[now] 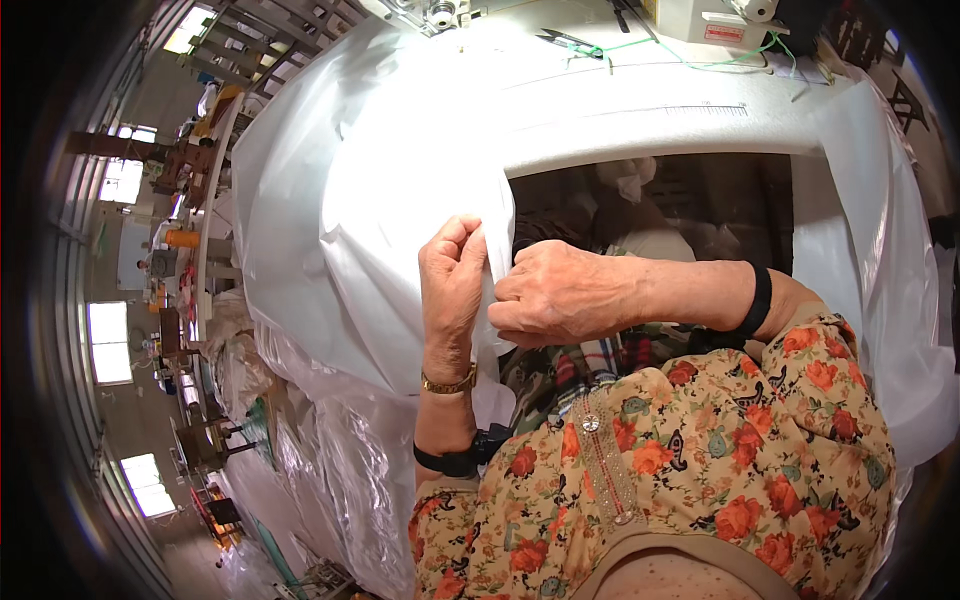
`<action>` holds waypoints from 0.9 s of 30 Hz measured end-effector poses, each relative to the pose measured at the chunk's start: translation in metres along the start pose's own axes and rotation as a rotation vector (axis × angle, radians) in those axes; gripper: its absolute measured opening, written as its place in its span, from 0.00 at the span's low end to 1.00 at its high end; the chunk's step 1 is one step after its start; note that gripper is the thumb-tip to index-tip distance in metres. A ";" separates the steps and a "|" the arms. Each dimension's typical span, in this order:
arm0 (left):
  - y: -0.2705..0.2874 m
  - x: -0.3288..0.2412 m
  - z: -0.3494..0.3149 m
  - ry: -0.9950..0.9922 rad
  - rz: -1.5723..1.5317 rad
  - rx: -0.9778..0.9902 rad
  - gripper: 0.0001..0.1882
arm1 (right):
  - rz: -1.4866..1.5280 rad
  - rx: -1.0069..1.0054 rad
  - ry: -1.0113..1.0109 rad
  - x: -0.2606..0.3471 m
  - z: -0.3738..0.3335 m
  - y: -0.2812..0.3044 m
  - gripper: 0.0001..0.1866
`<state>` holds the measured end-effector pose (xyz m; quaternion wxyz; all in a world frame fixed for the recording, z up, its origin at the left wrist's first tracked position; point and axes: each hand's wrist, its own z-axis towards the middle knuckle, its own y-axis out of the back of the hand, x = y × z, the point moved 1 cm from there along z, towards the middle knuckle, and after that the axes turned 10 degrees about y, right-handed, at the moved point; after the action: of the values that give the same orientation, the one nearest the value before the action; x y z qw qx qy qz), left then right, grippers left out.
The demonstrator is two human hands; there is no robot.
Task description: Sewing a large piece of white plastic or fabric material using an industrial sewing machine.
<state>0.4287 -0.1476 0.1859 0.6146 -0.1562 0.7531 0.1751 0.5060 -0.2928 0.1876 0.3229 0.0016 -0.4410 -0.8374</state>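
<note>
A broad white sheet (400,220) drapes over the table's left part and hangs toward my lap. Strong light washes out its surface, so I cannot tell whether it is cloth or film. My left hand (455,290) is closed, with thumb and fingertips pinching the sheet's right edge. Right beside it, my right hand (560,290) is curled with knuckles up at the same edge, just below the left fingertips. A fold of the sheet runs between the two hands. The right fingertips are turned under and hidden.
Beyond the hands are a curved pale tabletop (650,85) with ruler markings, a sewing machine part (440,14), a machine body (700,22), dark thread snips (570,42) and green thread (690,64). A dark opening (740,200) lies right. Clear plastic (350,480) heaps at left.
</note>
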 end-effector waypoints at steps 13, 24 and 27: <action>0.039 -0.043 -0.002 -0.179 0.406 -0.207 0.05 | 0.436 -0.911 -0.807 -0.044 -0.016 -0.049 0.23; 0.003 -0.127 0.001 -0.409 1.413 0.053 0.07 | 0.375 -0.378 0.039 -0.137 0.102 -0.183 0.12; 0.006 -0.065 0.003 -0.414 1.383 0.101 0.07 | 0.410 -0.469 0.124 -0.125 0.051 -0.228 0.11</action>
<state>0.4412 -0.1401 0.2498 0.4996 0.4208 0.5551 0.5150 0.4677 -0.0957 0.0151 0.5027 -0.1109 -0.2064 -0.8321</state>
